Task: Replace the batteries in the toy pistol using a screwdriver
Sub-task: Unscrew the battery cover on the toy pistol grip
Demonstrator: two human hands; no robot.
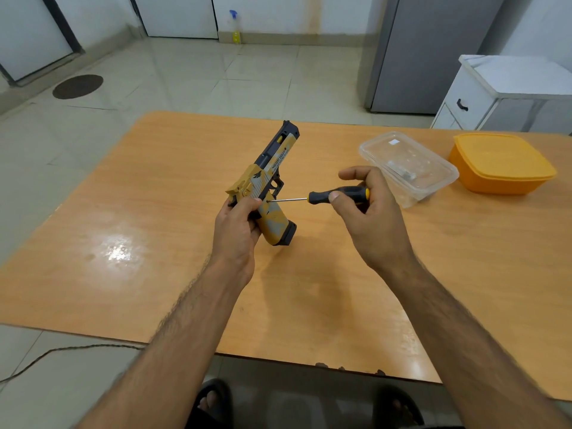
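The left hand (236, 230) gripped the yellow-and-grey plastic toy pistol (268, 187) by the back of its grip, fingers curled round it, holding it above the orange wooden surface (154, 187) with the muzzle pointing away from the person. Just right of the pistol, the right hand (368, 212) pinched the black-and-yellow handle of a slim screwdriver (334, 195) between thumb and curled fingers, its metal tip touching the pistol's side above the grip. Farther right of the pistol a clear plastic container (408, 168) stood beside an orange lidded tub (501, 164)
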